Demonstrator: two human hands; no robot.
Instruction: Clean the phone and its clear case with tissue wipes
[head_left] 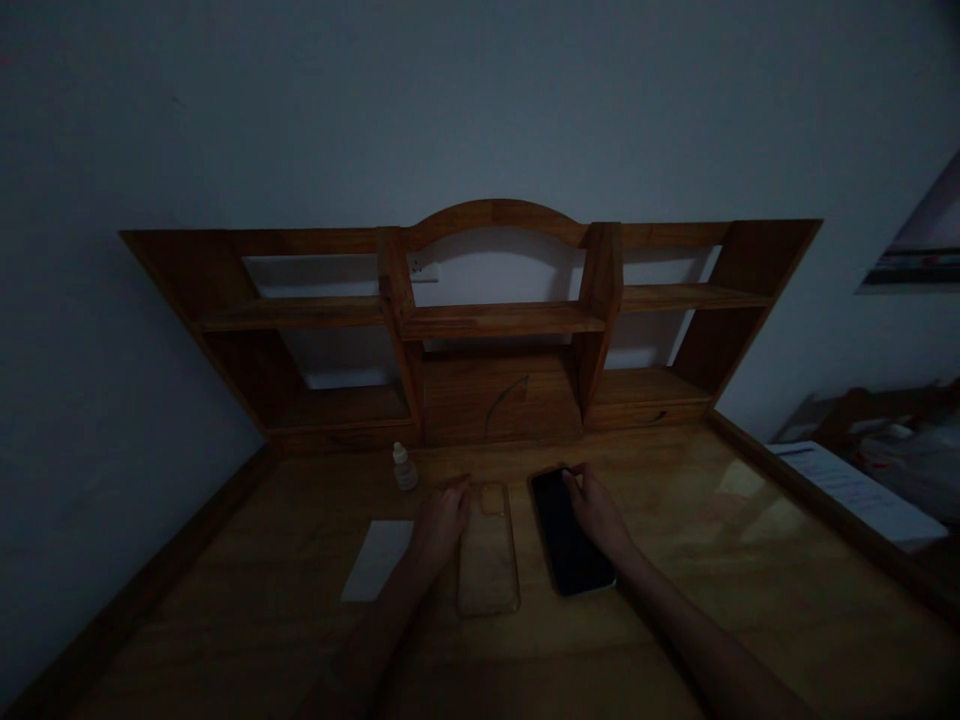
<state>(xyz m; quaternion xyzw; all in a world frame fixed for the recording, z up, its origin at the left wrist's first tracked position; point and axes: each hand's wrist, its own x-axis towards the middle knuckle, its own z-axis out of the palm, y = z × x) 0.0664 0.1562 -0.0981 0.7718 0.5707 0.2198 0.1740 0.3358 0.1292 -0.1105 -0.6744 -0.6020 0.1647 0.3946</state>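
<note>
A black phone lies face up on the wooden desk. My right hand rests on its right edge, fingers curled over the top corner. To its left lies a clear phone case. My left hand sits at the case's upper left edge with bent fingers touching it. The dim light hides whether either hand truly grips.
A small white dropper bottle stands behind my left hand. A white sheet lies left of the case. A wooden shelf unit lines the desk's back. Papers and clutter sit at the right.
</note>
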